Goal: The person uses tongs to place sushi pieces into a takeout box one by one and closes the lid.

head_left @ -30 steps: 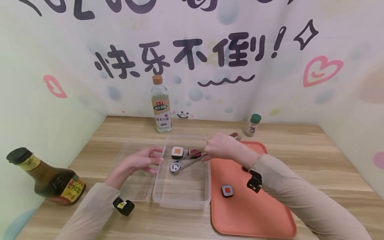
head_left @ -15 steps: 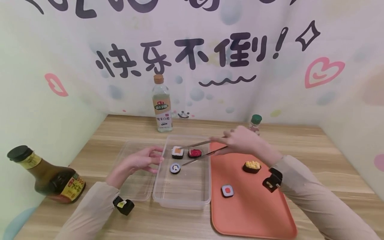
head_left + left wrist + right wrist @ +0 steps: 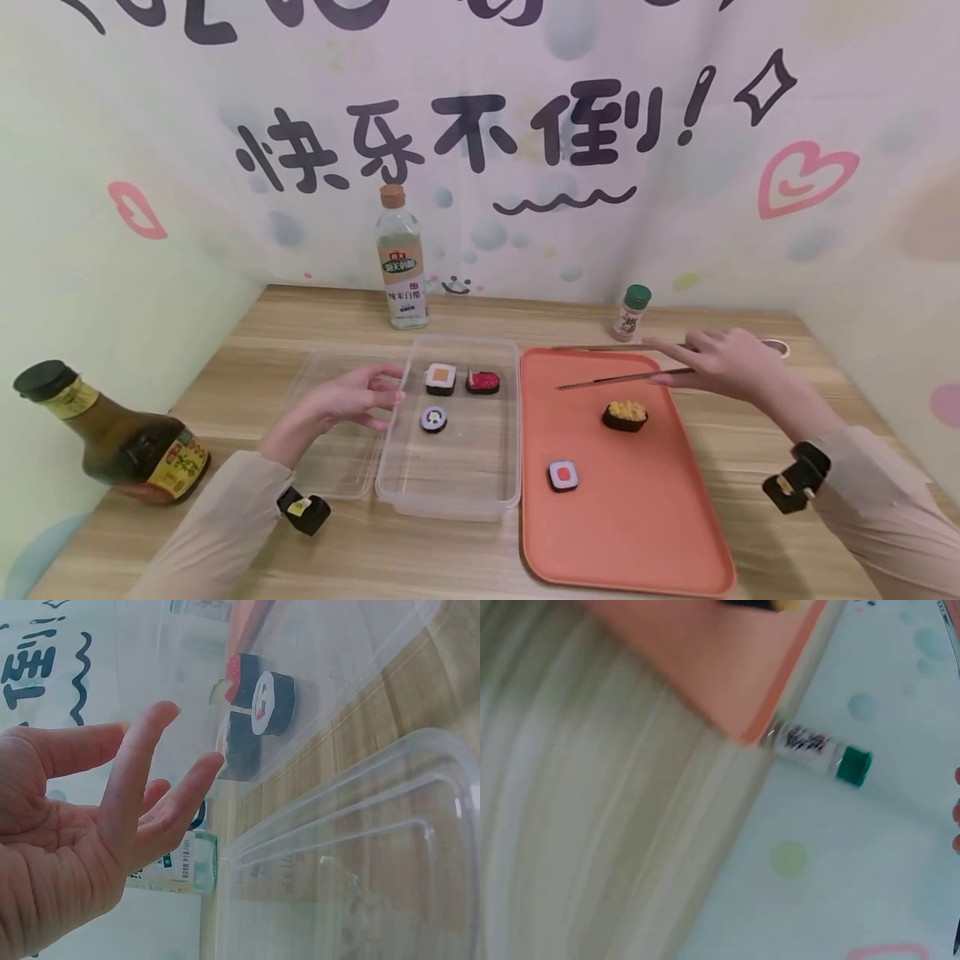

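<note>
My left hand [image 3: 352, 402] touches the left wall of a clear plastic box [image 3: 450, 505] with loosely spread fingers. In the box lie an orange-centred sushi roll [image 3: 440, 378], a red-topped sushi piece [image 3: 483, 382] and a round sushi roll [image 3: 274, 703]. Over the far right of the orange tray [image 3: 622, 533], my right hand [image 3: 723, 364] holds metal tongs [image 3: 626, 378]. Their arms stand apart, nothing between the tips. The tray bears a sushi piece with yellow topping [image 3: 625, 415], just below the tongs, and a red-centred sushi roll [image 3: 562, 475]. Only fingertips show in the right wrist view.
A clear lid [image 3: 330, 477] lies left of the box, partly under my left hand. Behind stand a vinegar bottle [image 3: 402, 271] and a green-capped shaker [image 3: 632, 313], near the tray's far edge. A dark sauce bottle [image 3: 142, 450] stands at the left. A printed cloth hangs behind.
The tongs have let go of the round roll, which stays in the box. My right hand has carried them, arms apart, rightward over the tray. My left hand has stayed at the box.
</note>
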The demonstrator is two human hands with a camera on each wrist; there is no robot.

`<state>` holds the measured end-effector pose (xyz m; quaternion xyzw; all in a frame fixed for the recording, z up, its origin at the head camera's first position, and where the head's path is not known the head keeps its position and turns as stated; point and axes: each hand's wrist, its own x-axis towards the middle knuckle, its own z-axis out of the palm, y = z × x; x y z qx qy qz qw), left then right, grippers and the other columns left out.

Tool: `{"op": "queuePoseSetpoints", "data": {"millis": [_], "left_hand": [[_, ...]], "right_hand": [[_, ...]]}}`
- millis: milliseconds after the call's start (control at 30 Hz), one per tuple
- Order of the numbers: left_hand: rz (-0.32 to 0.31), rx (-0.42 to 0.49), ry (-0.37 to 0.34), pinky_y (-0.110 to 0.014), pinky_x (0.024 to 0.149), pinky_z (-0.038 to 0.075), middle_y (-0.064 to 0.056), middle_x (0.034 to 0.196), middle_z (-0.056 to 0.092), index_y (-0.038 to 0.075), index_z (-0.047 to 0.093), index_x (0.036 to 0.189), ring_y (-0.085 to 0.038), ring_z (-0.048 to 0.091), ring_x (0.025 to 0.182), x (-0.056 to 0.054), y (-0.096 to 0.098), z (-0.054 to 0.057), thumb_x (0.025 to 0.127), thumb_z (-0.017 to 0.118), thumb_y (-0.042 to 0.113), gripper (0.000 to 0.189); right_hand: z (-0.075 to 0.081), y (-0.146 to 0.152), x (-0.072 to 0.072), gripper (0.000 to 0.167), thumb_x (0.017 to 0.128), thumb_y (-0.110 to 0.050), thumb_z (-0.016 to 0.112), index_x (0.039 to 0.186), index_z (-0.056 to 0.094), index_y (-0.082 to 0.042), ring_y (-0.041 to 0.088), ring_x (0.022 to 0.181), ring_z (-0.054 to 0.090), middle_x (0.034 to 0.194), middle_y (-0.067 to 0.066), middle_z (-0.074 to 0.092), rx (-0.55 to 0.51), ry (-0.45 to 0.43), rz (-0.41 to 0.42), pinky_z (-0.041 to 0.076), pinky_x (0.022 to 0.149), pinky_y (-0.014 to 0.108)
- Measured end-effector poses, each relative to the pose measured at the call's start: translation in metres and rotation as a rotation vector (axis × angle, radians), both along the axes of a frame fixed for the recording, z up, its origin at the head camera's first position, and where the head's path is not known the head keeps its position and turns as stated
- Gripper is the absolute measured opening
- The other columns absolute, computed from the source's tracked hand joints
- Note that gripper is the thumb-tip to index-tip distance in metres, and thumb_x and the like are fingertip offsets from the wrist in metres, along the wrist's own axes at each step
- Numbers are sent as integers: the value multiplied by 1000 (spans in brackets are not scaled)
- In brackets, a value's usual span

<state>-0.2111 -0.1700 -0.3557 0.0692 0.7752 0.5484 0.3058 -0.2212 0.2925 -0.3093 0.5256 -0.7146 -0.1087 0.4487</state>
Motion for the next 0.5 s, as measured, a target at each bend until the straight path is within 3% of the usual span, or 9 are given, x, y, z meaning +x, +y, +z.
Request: {"op": "queuePoseSetpoints", "data": {"millis": [133, 400, 500], "left_hand": [[1, 3, -2, -30, 78, 59, -35, 132, 36, -7, 22, 138, -35, 54, 106, 0, 0, 0, 93, 47, 7, 53], [1, -1, 0, -30, 77, 59, -36, 133, 35, -8, 22, 138, -35, 54, 107, 1, 2, 2, 93, 48, 7, 54], [5, -7, 6, -30, 78, 59, -36, 134, 35, -7, 22, 138, -36, 52, 109, 2, 2, 3, 93, 48, 7, 54]], "right_hand": [[-9, 27, 9, 51, 98, -44, 28, 140, 37, -16, 8, 44, 12, 55, 1, 32, 46, -11, 9, 5, 37, 18], [-21, 65, 24, 49, 99, -42, 26, 139, 37, -17, 6, 47, 9, 52, -1, 30, 97, -69, -28, 5, 38, 16], [-24, 75, 25, 42, 100, -38, 23, 130, 46, -18, 7, 47, 9, 52, 0, 32, 134, -80, -43, 5, 37, 17]]}}
